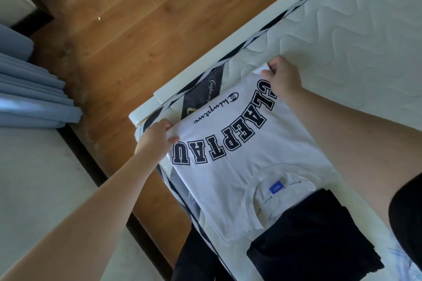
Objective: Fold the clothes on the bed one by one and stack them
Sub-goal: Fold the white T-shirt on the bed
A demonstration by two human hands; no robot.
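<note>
A home bedroom: a quilted mattress (342, 29) in a white bed frame (228, 48), wooden floor (137, 18), blue curtains (29, 89).

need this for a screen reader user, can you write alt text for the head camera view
Two hands pinch the far corners of a white T-shirt with black lettering, spread on a quilted mattress: left hand, right hand. Folded dark clothing lies over its collar.

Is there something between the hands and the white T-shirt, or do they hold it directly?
Nothing visible: the left hand and right hand each pinch the far edge of the white T-shirt directly.
</note>
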